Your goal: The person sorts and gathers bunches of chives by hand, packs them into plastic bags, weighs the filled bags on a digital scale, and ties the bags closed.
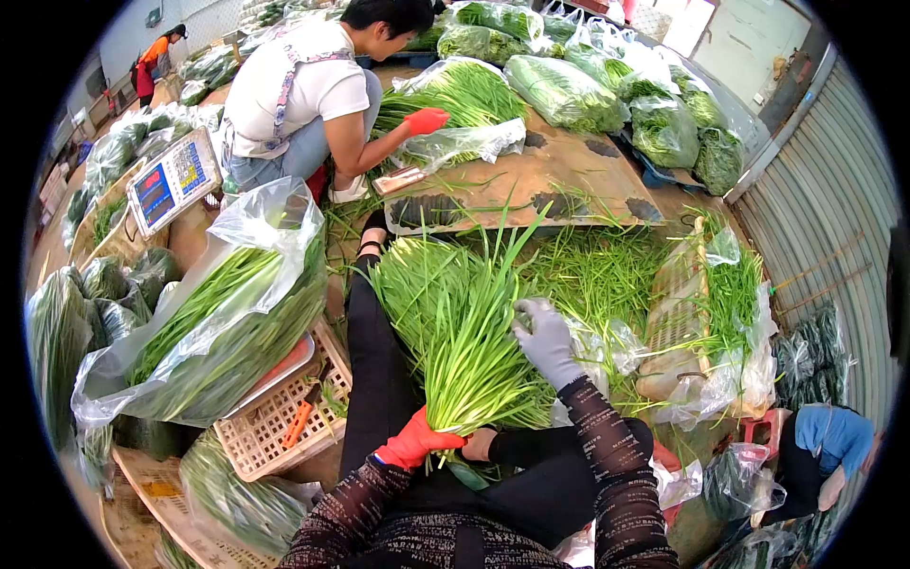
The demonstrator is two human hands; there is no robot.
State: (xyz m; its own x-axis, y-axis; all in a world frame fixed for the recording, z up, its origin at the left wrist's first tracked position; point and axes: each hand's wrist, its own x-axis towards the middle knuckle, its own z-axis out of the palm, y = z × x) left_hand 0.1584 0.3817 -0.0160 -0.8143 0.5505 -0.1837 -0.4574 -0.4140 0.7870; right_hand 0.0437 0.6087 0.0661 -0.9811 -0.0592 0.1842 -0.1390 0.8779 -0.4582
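My left hand (413,441), in a red glove, is closed around the pale lower ends of a bunch of garlic chives (474,356). The long green leaves fan upward and away from me. At the right side of the bunch is my right hand (550,343), in a grey glove, its fingers bent and apart beside the leaves. Whether a fingertip touches a leaf is hard to see. Behind the bunch lies a larger pile of chives (417,275) between my legs.
Loose chive leaves (597,284) litter the floor. At left are a filled plastic bag (227,332), a crate (280,431) with an orange-handled tool (298,423), and a scale (173,182). A co-worker (303,100) crouches by a board (559,180); another person (829,446) bends at right.
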